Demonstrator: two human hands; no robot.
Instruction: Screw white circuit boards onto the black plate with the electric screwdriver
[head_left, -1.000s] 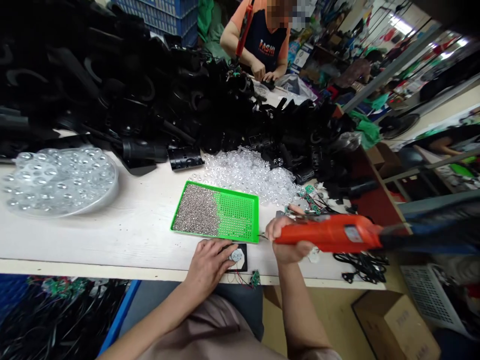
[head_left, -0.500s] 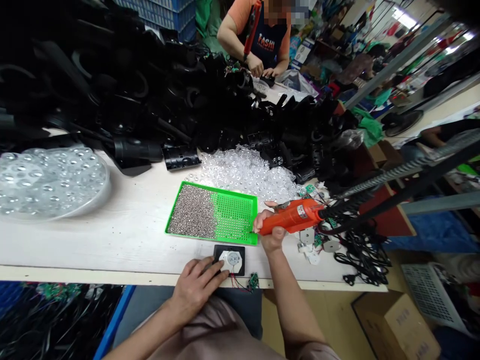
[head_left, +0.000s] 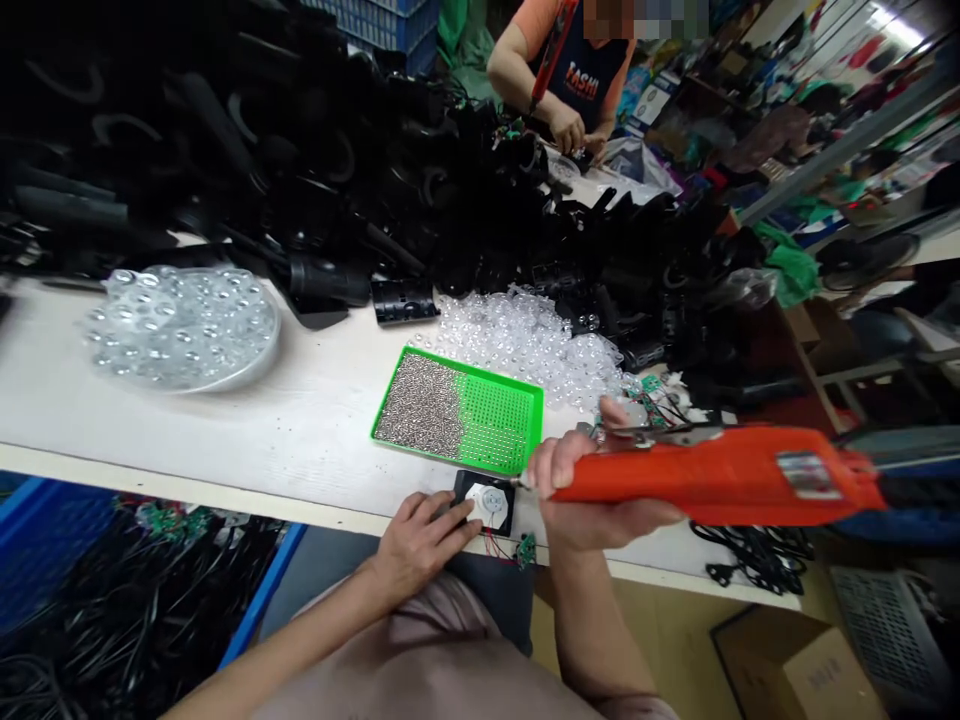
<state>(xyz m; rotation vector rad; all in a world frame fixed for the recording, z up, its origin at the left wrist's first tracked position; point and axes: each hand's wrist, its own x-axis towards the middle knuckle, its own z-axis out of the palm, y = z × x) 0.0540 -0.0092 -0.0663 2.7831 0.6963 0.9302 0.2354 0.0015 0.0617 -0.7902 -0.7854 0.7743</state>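
At the table's (head_left: 225, 420) front edge, the left hand (head_left: 424, 545) rests its fingers on a white disc-shaped part (head_left: 491, 503) on a black square pad (head_left: 508, 517), apart from the right hand (head_left: 592, 490), which clamps an orange soldering iron (head_left: 720, 478) just beside a green perforated tray (head_left: 495, 425) of small metal parts (head_left: 416, 405).

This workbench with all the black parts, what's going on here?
A person at a white workbench grips an orange corded electric screwdriver in the right hand, its tip beside a green tray partly covered with small screws. The left hand rests on a white round part sitting on a black pad. Clear plastic lenses and black plastic housings are piled behind. Across the bench, a co-worker works with a similar orange tool.
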